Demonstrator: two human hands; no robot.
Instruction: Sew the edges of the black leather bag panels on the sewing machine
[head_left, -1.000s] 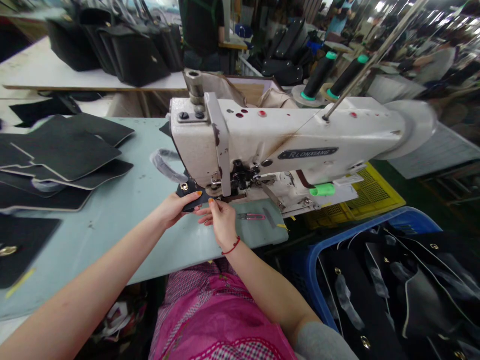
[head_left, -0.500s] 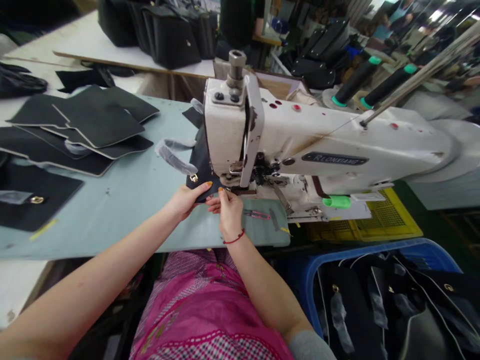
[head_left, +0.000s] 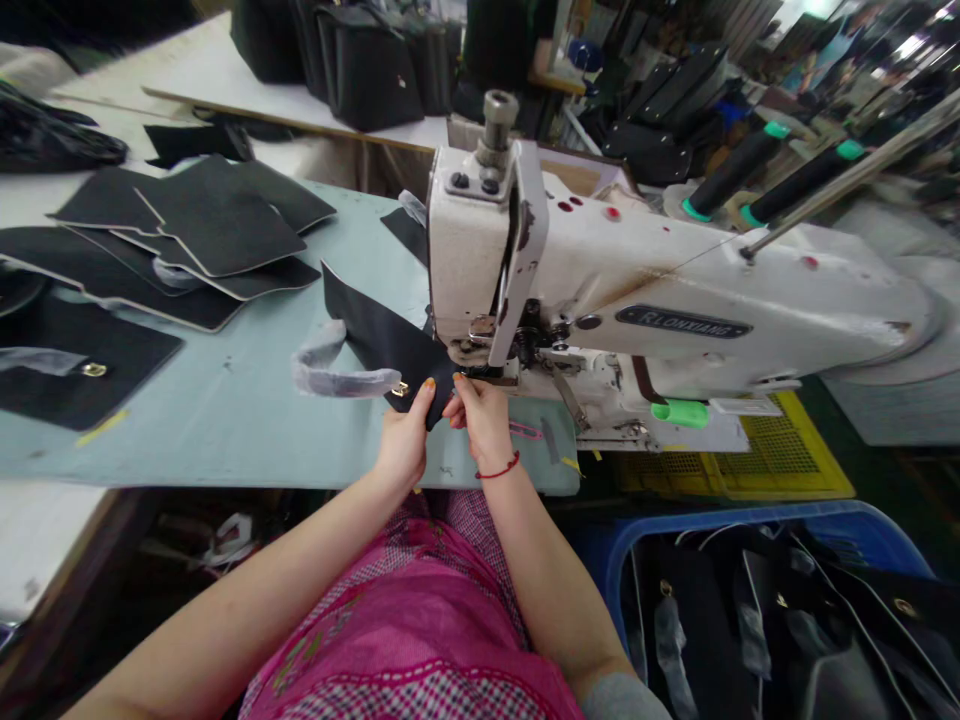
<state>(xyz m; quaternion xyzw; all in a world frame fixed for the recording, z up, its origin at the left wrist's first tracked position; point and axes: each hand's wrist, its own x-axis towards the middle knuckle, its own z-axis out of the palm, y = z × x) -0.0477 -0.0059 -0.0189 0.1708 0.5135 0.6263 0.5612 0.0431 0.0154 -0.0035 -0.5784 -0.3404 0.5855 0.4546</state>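
A black leather panel (head_left: 375, 335) with a small gold ring and a plastic-wrapped strap (head_left: 330, 375) lies on the pale blue table under the head of a white sewing machine (head_left: 600, 300). My left hand (head_left: 405, 435) pinches the panel's near corner beside the ring. My right hand (head_left: 484, 420), with a red cord at the wrist, grips the panel's edge just in front of the needle area. The needle itself is hidden by the machine head.
Stacked black panels (head_left: 195, 235) lie at the table's left. Pink snips (head_left: 525, 430) rest by the machine base. A blue crate (head_left: 622, 545) of black bag parts sits lower right, a yellow crate (head_left: 780, 465) behind it. Black bags (head_left: 360, 65) stand on the far table.
The panel has swung out to the left from under the machine head, now showing much more of its surface and strap. My left hand drew back toward me; the camera shifted left.
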